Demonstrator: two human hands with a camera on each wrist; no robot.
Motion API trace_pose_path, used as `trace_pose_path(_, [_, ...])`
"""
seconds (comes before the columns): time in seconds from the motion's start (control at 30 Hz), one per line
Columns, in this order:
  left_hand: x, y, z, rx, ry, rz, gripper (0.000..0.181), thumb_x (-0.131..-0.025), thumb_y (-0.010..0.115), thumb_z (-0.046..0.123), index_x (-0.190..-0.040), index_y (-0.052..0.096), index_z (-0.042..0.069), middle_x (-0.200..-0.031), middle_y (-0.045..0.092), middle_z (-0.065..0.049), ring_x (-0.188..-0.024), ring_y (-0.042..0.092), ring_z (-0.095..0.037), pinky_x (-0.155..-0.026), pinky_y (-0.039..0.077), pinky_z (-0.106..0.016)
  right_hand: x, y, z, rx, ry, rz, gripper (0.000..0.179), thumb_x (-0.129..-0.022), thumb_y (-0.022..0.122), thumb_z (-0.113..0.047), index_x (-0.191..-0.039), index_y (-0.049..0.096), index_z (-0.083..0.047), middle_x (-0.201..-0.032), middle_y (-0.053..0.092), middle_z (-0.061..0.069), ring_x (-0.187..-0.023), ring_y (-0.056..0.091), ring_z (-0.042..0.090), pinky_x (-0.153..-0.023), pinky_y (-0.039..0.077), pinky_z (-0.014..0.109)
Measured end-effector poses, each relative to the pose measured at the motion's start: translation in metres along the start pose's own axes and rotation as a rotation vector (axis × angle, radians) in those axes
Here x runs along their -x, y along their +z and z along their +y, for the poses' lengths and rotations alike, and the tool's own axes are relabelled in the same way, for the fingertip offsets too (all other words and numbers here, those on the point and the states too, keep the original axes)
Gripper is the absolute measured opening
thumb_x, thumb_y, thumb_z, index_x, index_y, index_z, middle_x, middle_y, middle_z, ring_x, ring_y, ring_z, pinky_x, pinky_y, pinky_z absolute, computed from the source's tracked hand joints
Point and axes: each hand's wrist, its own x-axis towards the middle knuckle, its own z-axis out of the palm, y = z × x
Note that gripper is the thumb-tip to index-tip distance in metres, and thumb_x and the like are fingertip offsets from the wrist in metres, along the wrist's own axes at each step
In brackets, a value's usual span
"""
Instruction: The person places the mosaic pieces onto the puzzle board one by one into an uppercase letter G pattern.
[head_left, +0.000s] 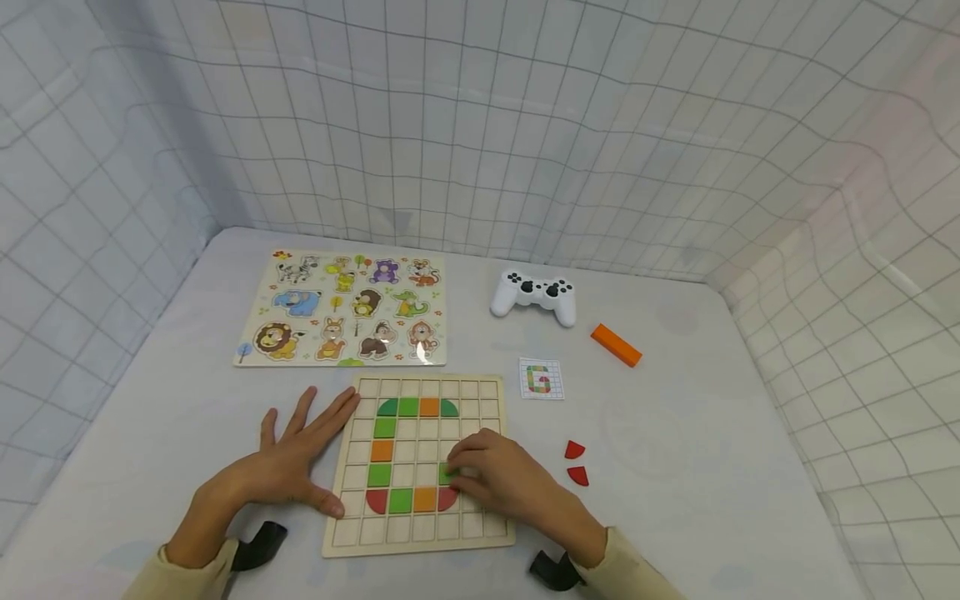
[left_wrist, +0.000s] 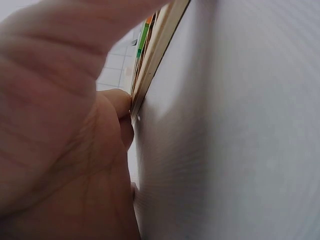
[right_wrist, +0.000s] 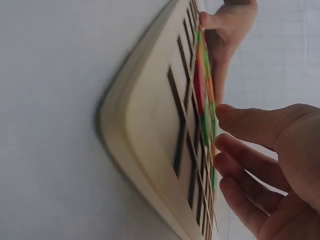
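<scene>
A wooden grid board point(head_left: 420, 546) lies flat on the table, with green, orange and red tiles set in a C-like outline. My left hand point(head_left: 281, 471) is spread at the board's left edge, its thumb and fingertips touching the frame. On the lower right of the outline, my right hand point(head_left: 498, 475) pinches a green square tile point(head_left: 446, 473) at a cell above the red corner tile point(head_left: 447, 499). The fingers partly cover this tile. In the right wrist view, the thumb point(right_wrist: 245, 120) and bent fingers come down at the green tile point(right_wrist: 205, 131).
Two red quarter-round tiles point(head_left: 576, 463) lie right of the board. A pattern card point(head_left: 542, 379) showing a G shape sits near the board's upper right corner. Behind are an animal puzzle point(head_left: 251, 350), a white game controller point(head_left: 534, 293) and an orange block point(head_left: 617, 345). Grid-patterned cloth walls surround the table.
</scene>
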Motion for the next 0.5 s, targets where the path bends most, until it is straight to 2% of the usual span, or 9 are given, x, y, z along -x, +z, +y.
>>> trace_pose_path(0.13, [0.0, 0.0, 0.001, 0.002, 0.003, 0.002, 0.139, -0.056, 0.09, 0.059, -0.163, 0.008, 0.025, -0.17, -0.001, -0.009, -0.148, -0.024, -0.05, -0.099, -0.021, -0.08, 0.016, -0.009, 0.011, 0.011, 0.118, 0.06, 0.018, -0.09, 0.077, -0.022, -0.107, 0.076, -0.018, -0.11, 0.072, -0.008, -0.108, 0.062, 0.01, -0.095, 0.053, 0.027])
trace_pose_path(0.27, [0.0, -0.001, 0.001, 0.005, 0.004, 0.006, 0.139, -0.055, 0.09, 0.059, -0.163, 0.008, 0.024, -0.17, 0.0, -0.01, -0.148, -0.024, -0.051, -0.099, -0.021, -0.08, 0.036, -0.019, 0.029, 0.055, 0.279, 0.166, 0.024, -0.083, 0.082, -0.021, -0.106, 0.075, -0.02, -0.109, 0.072, -0.009, -0.103, 0.063, 0.009, -0.089, 0.055, 0.031])
trace_pose_path(0.33, [0.0, 0.0, 0.0, 0.004, 0.005, 0.005, 0.139, -0.056, 0.09, 0.059, -0.163, 0.008, 0.024, -0.17, 0.0, -0.01, -0.147, -0.024, -0.051, -0.099, -0.021, -0.08, 0.046, -0.023, 0.037, 0.062, 0.371, 0.207, 0.027, -0.08, 0.085, -0.021, -0.105, 0.075, -0.02, -0.108, 0.072, -0.009, -0.095, 0.062, 0.01, -0.082, 0.055, 0.03])
trace_pose_path(0.5, [0.001, 0.0, 0.0, 0.007, 0.012, 0.005, 0.139, -0.056, 0.089, 0.059, -0.163, 0.007, 0.025, -0.17, -0.001, -0.01, -0.147, -0.024, -0.051, -0.099, -0.021, -0.079, 0.066, -0.032, 0.056, 0.11, 0.541, 0.244, 0.033, -0.076, 0.088, -0.024, -0.106, 0.074, -0.018, -0.106, 0.072, -0.002, -0.089, 0.06, 0.013, -0.076, 0.055, 0.032])
